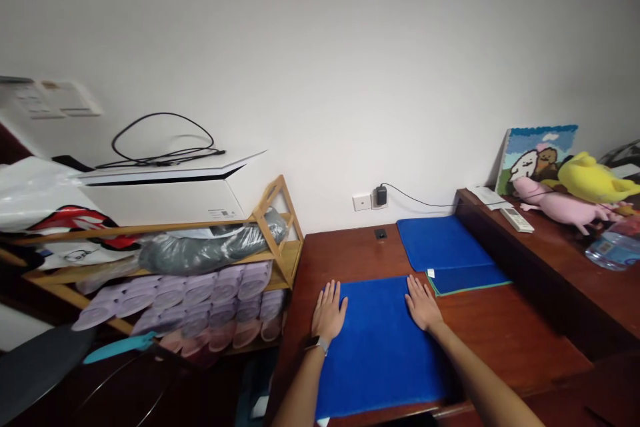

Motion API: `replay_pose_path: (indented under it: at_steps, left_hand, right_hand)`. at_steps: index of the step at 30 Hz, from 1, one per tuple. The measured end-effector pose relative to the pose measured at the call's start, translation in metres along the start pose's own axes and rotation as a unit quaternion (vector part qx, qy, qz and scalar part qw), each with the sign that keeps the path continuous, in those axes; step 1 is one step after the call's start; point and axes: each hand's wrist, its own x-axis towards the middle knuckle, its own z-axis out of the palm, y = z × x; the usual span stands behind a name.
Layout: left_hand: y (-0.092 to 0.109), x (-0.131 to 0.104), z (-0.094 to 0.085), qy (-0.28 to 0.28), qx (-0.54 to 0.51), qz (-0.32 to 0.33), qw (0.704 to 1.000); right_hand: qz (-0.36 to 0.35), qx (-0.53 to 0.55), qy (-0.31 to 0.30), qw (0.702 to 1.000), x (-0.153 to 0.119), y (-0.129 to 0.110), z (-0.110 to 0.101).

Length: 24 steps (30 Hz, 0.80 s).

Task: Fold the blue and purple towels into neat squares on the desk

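Observation:
A blue cloth (380, 353) lies spread flat on the reddish-brown wooden desk (345, 250). My left hand (329, 312) rests flat at its far left corner, fingers stretched out, with a watch on the wrist. At the far right corner my right hand (423, 303) presses flat, its fingers also extended. Neither hand holds anything. Just beyond my right hand, a second blue cloth (440, 243) with a green edge and a small white tag lies partly folded on the desk.
Left stands a wooden rack (287, 260) with purple slippers (195, 290) and a white box (170, 203). On the raised right-hand surface are a remote control (517, 220), a pink plush toy (560, 205), a yellow plush toy (595, 179) and a plastic bottle (615, 250). A black plug (381, 195) sits in the wall.

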Motion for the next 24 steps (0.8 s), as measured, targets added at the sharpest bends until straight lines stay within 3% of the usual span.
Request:
replay_pose_path:
  at_steps: [6,9,12,16,18,19,21,24]
  left_hand:
    - [-0.003,0.000,-0.008,-0.005,0.020,-0.005,1.000]
    - [0.011,0.003,-0.015,0.003,0.033,0.044,0.998]
    - [0.063,0.010,-0.010,0.018,0.005,0.115,0.993]
    - [0.161,0.025,0.017,0.004,-0.065,0.152,0.986]
    - [0.193,0.031,0.030,-0.011,-0.088,0.155,0.984]
    - [0.200,0.032,0.034,-0.017,-0.093,0.158,0.983]
    - [0.193,0.032,0.036,-0.024,-0.093,0.164,0.982]
    - [0.138,0.021,0.025,-0.029,-0.063,0.131,0.989]
  right_hand:
    - [-0.001,0.011,0.014,1.000,-0.003,-0.004,-0.002]
    - [-0.002,0.028,0.022,0.999,-0.002,-0.005,-0.003]
    - [-0.004,0.036,0.028,0.999,-0.002,-0.004,-0.002]
    - [-0.018,0.031,0.027,0.999,-0.001,-0.001,0.001]
    - [-0.029,0.023,0.021,0.999,0.000,0.001,0.003]
    - [-0.032,0.020,0.019,0.999,0.000,0.002,0.004]
    - [-0.029,0.018,0.021,0.999,0.000,0.002,0.005]
    - [-0.018,0.025,0.033,0.999,0.000,0.001,0.006]
